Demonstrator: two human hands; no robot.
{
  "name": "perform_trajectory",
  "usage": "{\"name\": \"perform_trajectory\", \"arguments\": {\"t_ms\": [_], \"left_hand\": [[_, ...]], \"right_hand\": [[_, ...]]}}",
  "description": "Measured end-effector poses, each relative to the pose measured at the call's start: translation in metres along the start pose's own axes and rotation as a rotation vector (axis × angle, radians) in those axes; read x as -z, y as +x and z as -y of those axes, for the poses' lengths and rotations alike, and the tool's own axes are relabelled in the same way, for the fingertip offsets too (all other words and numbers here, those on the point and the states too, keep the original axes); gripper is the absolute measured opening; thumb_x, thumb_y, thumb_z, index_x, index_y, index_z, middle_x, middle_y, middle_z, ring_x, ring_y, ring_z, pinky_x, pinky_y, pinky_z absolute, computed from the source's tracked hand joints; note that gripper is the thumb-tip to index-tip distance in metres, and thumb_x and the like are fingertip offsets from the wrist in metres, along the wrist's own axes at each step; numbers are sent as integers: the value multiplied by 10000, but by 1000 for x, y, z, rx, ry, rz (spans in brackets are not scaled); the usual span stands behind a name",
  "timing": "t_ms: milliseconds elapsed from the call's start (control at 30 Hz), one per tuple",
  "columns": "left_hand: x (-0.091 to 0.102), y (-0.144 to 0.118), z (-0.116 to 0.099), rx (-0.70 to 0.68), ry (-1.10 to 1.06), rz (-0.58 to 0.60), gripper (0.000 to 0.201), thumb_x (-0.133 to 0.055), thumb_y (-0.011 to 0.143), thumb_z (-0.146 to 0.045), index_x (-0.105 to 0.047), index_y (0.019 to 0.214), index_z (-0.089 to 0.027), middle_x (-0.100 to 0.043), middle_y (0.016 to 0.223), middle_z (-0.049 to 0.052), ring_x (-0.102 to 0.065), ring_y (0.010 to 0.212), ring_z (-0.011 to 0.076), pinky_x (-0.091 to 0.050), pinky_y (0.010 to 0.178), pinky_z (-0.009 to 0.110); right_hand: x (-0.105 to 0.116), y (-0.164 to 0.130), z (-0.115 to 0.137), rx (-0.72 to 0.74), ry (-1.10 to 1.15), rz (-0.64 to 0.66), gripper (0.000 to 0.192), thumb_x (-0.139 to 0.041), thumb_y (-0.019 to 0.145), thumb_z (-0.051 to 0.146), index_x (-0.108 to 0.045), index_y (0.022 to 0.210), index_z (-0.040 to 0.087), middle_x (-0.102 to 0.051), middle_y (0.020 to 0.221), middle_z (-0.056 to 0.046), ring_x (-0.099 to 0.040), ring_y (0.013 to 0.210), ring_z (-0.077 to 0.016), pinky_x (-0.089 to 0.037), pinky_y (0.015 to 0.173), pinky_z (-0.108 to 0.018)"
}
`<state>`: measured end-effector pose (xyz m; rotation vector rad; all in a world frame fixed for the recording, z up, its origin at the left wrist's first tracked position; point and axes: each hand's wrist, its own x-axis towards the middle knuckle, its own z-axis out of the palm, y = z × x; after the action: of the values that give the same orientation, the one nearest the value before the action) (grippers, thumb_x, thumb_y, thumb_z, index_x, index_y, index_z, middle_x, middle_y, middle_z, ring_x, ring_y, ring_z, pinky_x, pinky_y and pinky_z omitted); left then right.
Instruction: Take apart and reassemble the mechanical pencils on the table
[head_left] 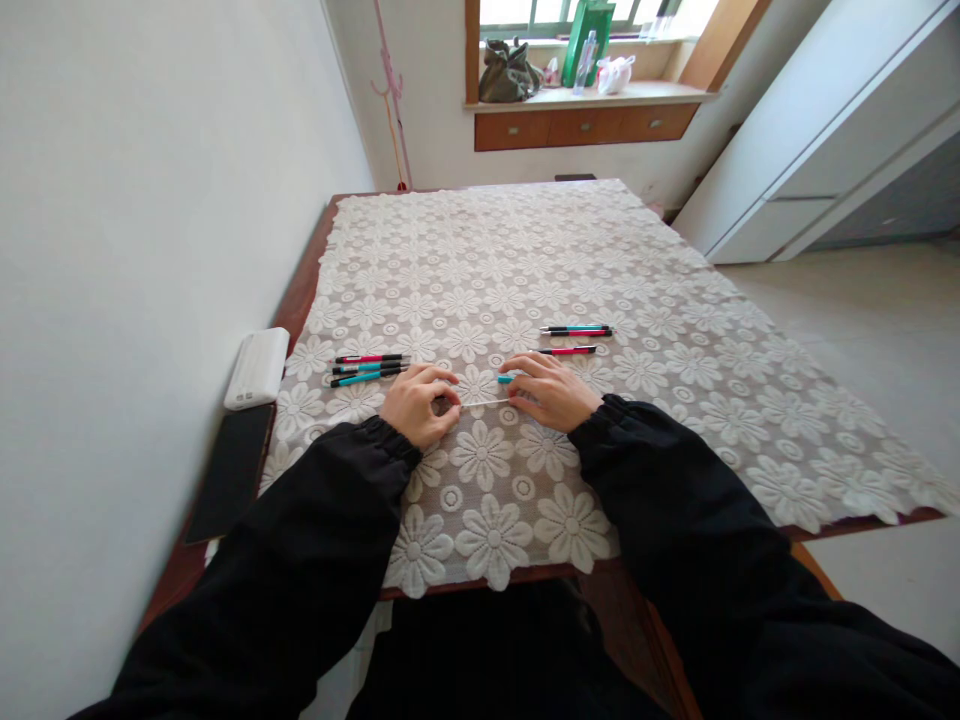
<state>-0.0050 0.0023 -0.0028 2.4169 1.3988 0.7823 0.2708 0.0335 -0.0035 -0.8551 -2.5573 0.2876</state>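
My left hand (417, 402) and my right hand (550, 392) rest close together on a white floral lace tablecloth (525, 250). A thin pale refill rod (484, 403) runs between their fingertips. My right hand also grips a teal pen barrel (505, 379), only its tip showing. Three pens (369, 368), red and teal with black grips, lie side by side just left of my left hand. Two more pens (576, 330) lie beyond my right hand, with a red one (564, 351) nearer it.
A white box (257, 367) and a black flat slab (230, 470) lie at the table's left edge by the wall. A window ledge with a bag (508, 72), bottles and drawers (585, 125) is at the far end. White cabinets (810, 130) stand at the right.
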Motion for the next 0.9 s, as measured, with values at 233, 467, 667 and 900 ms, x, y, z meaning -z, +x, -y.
{"name": "perform_trajectory", "arguments": {"t_ms": [233, 467, 667, 900], "left_hand": [[-1, 0, 1, -16, -9, -4, 42, -711, 795, -239, -741, 766, -244, -751, 1112, 18, -613, 1134, 262, -483, 1079, 478], [-2, 0, 2, -17, -1, -12, 47, -709, 798, -247, -743, 766, -242, -752, 1109, 19, -616, 1130, 261, -486, 1070, 471], [-1, 0, 1, -9, -3, -5, 35, -713, 790, -241, -744, 773, -238, -753, 1113, 25, -621, 1124, 262, -487, 1067, 476], [-1, 0, 1, -13, -3, -13, 31, -716, 789, -239, -740, 769, -241, -754, 1110, 21, -623, 1118, 259, -492, 1063, 473]], "right_hand": [[-1, 0, 0, 9, 24, 2, 89, -638, 931, 194, -722, 925, 223, -665, 1273, -86, -557, 1250, -290, -482, 1046, -509], [-1, 0, -2, 29, 21, 16, 113, -618, 958, 207, -728, 943, 230, -667, 1273, -79, -558, 1254, -281, -492, 1051, -496], [6, -2, -8, 31, 18, 46, 106, -670, 941, 268, -747, 1011, 247, -655, 1313, -78, -542, 1287, -301, -463, 1087, -540], [6, -2, -8, 30, -6, 51, 81, -650, 938, 222, -728, 955, 232, -658, 1299, -80, -549, 1272, -298, -473, 1071, -525]]}}
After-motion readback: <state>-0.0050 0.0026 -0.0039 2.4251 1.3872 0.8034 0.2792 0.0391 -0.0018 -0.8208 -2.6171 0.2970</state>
